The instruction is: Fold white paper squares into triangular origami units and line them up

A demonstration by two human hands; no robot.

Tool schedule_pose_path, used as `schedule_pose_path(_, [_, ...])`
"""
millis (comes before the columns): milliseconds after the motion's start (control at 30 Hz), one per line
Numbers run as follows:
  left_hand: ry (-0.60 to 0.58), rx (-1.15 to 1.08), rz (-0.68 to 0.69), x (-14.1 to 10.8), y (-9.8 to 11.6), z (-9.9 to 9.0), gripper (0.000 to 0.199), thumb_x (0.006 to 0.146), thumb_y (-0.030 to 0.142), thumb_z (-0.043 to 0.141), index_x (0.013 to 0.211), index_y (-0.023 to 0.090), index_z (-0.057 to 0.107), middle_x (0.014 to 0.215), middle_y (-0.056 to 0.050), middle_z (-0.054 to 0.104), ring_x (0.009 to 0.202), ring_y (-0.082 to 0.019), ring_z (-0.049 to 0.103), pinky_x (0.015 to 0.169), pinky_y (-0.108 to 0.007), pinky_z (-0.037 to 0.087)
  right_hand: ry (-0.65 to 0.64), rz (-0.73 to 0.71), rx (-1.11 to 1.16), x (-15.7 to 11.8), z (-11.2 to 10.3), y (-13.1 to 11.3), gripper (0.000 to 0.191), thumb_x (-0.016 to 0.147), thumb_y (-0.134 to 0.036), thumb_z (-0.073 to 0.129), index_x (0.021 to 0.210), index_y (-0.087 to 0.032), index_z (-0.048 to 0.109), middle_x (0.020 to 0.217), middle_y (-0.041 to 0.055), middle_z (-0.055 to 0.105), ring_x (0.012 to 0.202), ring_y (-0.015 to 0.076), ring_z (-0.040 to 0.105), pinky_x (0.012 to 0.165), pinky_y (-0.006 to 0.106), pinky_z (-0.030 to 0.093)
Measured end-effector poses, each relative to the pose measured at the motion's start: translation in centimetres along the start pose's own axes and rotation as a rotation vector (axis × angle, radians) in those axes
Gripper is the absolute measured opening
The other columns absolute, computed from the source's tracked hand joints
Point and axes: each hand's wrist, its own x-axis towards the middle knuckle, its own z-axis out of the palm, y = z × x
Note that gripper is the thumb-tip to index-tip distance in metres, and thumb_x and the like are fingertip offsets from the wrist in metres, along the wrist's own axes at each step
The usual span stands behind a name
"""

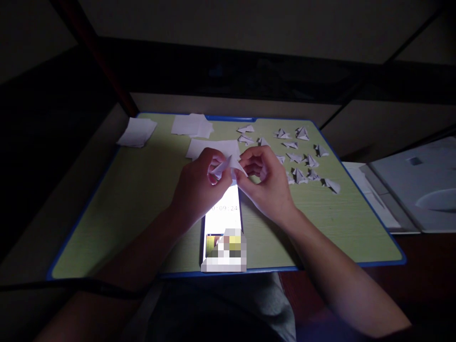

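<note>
A small white folded paper (231, 165) is held up between my two hands, above the top end of a lit phone (224, 209). My left hand (201, 178) pinches its left side between thumb and fingers. On the right side, my right hand (265, 178) grips it the same way, the other fingers curled. Just behind the hands lies a white sheet of paper (203, 147) on the table. Several small folded paper pieces (299, 175) are spread over the table to the right of my right hand.
The green table (142, 213) has a blue rim. A stack of paper squares (137, 132) sits at its far left corner, with more white sheets (190, 126) along the back. White flat objects (420, 185) stand beyond the right edge. A dark cable (89, 286) crosses the lower left.
</note>
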Motion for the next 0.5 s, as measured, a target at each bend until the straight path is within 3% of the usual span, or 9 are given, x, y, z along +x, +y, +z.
schedule_pose_path(167, [-0.127,-0.348,-0.150,0.3,-0.2,-0.1,0.023,0.076,0.021,0.059,0.098,0.021,0.051,0.083,-0.002,0.068,0.073,-0.015,0.067,0.055,-0.025,0.054,-0.024,-0.032,-0.008,0.0,-0.1,0.2,0.026,0.079,-0.019,0.067,0.099,-0.025,0.051,0.084,-0.0019,0.061,0.075,0.0138,0.059,0.066,0.029,0.050])
schedule_pose_path(300, [-0.264,-0.539,-0.273,0.7,-0.1,-0.5,0.024,0.080,0.035,0.058,0.098,0.020,0.055,0.083,-0.003,0.067,0.071,-0.016,0.066,0.055,-0.026,0.055,-0.043,-0.044,-0.022,-0.2,-0.1,0.2,0.025,0.080,-0.019,0.066,0.100,-0.025,0.052,0.084,-0.0014,0.062,0.075,0.0142,0.059,0.067,0.030,0.050])
schedule_pose_path(400, [-0.255,-0.558,-0.297,1.0,0.1,-0.6,0.026,0.083,0.044,0.057,0.088,0.018,0.060,0.078,-0.002,0.066,0.070,-0.015,0.064,0.058,-0.027,0.054,-0.038,-0.048,-0.051,-0.2,-0.1,0.2,0.023,0.081,-0.018,0.064,0.100,-0.025,0.052,0.086,-0.0006,0.062,0.076,0.0145,0.059,0.068,0.030,0.051])
schedule_pose_path(500, [-0.227,-0.467,-0.251,1.1,0.3,-0.7,0.018,0.081,0.036,0.060,0.079,0.018,0.060,0.075,-0.002,0.067,0.072,-0.015,0.064,0.063,-0.027,0.054,-0.044,-0.055,-0.063,-0.3,-0.1,0.2,0.023,0.081,-0.019,0.064,0.100,-0.025,0.053,0.086,-0.0007,0.062,0.076,0.0146,0.059,0.068,0.031,0.050])
